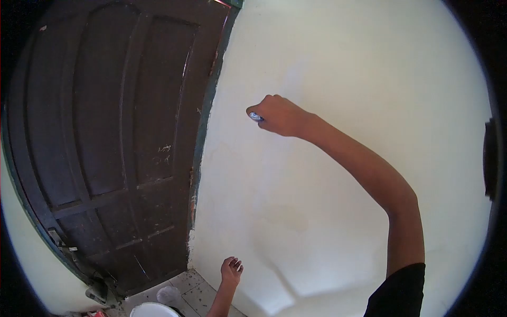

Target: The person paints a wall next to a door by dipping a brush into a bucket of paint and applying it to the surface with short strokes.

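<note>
My right hand (277,116) is raised in front of the cream wall (338,174), its fingers wrapped round a small blue-and-white thing (255,116). Only one end of it sticks out by the thumb; the rest is hidden in the fist, so its kind does not show. Low in the view, my left hand (232,268) hangs near the foot of the wall with its fingers loosely bent and apart, and no object shows in it. A paler streak runs on the wall above the right fist.
A dark brown panelled door (105,121) in a chipped green frame (207,121) fills the left. On the tiled floor (198,290) stand a white bucket (153,310) and a whitish crumpled bag-like thing (168,296). A dark object (490,158) is at the right edge.
</note>
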{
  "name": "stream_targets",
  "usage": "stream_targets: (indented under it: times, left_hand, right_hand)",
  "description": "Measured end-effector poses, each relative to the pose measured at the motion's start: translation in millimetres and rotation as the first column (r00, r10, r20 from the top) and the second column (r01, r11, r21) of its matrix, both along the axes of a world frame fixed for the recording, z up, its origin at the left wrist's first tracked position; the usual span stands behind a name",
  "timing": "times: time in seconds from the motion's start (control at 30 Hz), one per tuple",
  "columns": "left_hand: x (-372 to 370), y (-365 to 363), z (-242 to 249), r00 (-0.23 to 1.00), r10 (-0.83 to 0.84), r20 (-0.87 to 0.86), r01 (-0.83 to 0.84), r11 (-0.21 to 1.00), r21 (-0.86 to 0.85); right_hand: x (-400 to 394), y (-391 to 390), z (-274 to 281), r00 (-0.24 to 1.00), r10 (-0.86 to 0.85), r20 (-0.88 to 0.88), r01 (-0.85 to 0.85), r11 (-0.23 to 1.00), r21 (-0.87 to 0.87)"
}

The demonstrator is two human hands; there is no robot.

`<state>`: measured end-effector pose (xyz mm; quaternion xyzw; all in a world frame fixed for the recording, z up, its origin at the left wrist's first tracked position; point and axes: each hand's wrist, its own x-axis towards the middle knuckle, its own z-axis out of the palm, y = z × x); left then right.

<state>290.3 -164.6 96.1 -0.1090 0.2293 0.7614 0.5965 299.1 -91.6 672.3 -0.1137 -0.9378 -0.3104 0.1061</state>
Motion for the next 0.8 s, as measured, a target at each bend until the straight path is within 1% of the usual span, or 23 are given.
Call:
stream_targets:
  times: [0.03, 0.1, 0.13, 0.17, 0.23, 0.3, 0.33, 0.37, 0.4, 0.43, 0.47, 0.5, 0.53, 0.57, 0.63, 0.7, 0.73, 0.8]
  left_hand:
    - [-1.0, 0.9, -0.1, 1.0, -0.004, 0.005, 0.004, 1.0, -0.012]
    - [-1.6, -2.4, 3.9, 1.0, 0.006, -0.007, -0.006, 1.0, -0.01]
    - [-1.7, -4.2, 5.0, 1.0, 0.012, -0.021, -0.012, 1.0, -0.013]
    - [-2.0, -5.1, 4.5, 1.0, 0.014, -0.024, -0.015, 1.0, -0.018]
    - [-0.8, -6.4, 3.7, 1.0, 0.018, 0.002, -0.018, 1.0, -0.011]
    - [0.7, -7.0, 0.7, 1.0, 0.008, 0.006, -0.008, 1.0, -0.021]
    - [2.0, -8.2, -1.4, 1.0, -0.003, 0.014, 0.003, 1.0, -0.031]
    - [2.7, -8.0, -2.6, 1.0, -0.004, 0.014, 0.005, 0.999, -0.037]
    - [3.9, -7.3, -3.4, 1.0, -0.008, 0.021, 0.009, 0.999, -0.04]
    - [4.6, -8.7, -5.0, 1.0, -0.011, 0.026, 0.013, 0.999, -0.045]
    - [4.9, -9.6, -6.1, 1.0, -0.01, 0.028, 0.012, 0.998, -0.056]
    - [4.6, -10.0, -5.5, 1.0, -0.012, 0.026, 0.013, 0.999, -0.03]
    - [2.9, -10.7, -4.6, 1.0, -0.01, 0.022, 0.01, 1.0, -0.003]
    - [1.9, -12.7, -1.5, 1.0, -0.002, 0.024, 0.002, 1.0, -0.013]
    - [2.4, -15.5, 4.4, 1.0, 0.007, -0.021, -0.007, 1.0, 0.002]
    - [3.8, -17.7, 8.2, 1.0, 0.015, -0.013, -0.015, 1.0, -0.001]
    - [3.0, -18.7, 10.0, 1.0, 0.019, -0.007, -0.019, 1.0, 0.004]
    - [2.9, -17.1, 8.7, 1.0, 0.019, 0.011, -0.019, 1.0, -0.005]
  right_hand:
    - [0.0, -12.0, 2.4, 0.998, -0.059, -0.016, 0.057, 0.994, -0.094]
    - [2.5, -6.7, 25.9, 0.976, 0.151, -0.158, -0.157, 0.987, -0.025]
    - [4.3, -2.4, 41.3, 0.958, 0.184, -0.22, -0.149, 0.974, 0.169]
    - [7.6, 5.1, 54.2, 0.922, 0.3, -0.245, -0.17, 0.881, 0.441]
    - [15.0, -13.7, 66.8, 0.956, 0.02, -0.292, 0.123, 0.878, 0.463]
    - [13.7, 17.7, 41.1, 0.977, -0.022, -0.211, 0.105, 0.915, 0.391]
    - [15.8, 38.1, 12.2, 0.994, -0.017, -0.108, 0.054, 0.936, 0.348]
    - [16.7, 27.8, -20.8, 0.991, -0.124, -0.045, 0.132, 0.913, 0.387]
    - [17.6, 19.2, -45.3, 0.989, -0.135, 0.068, 0.109, 0.95, 0.294]
    - [17.8, 18.4, -67.8, 0.99, -0.089, 0.111, 0.079, 0.993, 0.091]
    - [16.3, 3.3, -77.1, 0.977, -0.151, 0.15, 0.158, 0.987, -0.03]
    - [17.2, 2.7, -79.1, 0.977, -0.145, 0.155, 0.153, 0.987, -0.043]
    - [18.4, 6.6, -75.5, 0.997, -0.026, 0.066, 0.026, 1.0, 0.011]
    - [17.9, 11.0, -68.7, 0.995, 0.098, -0.017, -0.096, 0.992, 0.076]
    - [15.3, -3.2, -20.5, 0.99, 0.107, -0.089, -0.081, 0.963, 0.256]
    - [15.0, -19.2, 17.7, 0.966, 0.058, -0.251, 0.046, 0.919, 0.39]
    - [14.2, -14.0, 18.1, 0.965, 0.064, -0.256, 0.041, 0.921, 0.387]
    - [8.6, 7.8, 12.2, 0.959, 0.004, -0.283, 0.108, 0.919, 0.38]
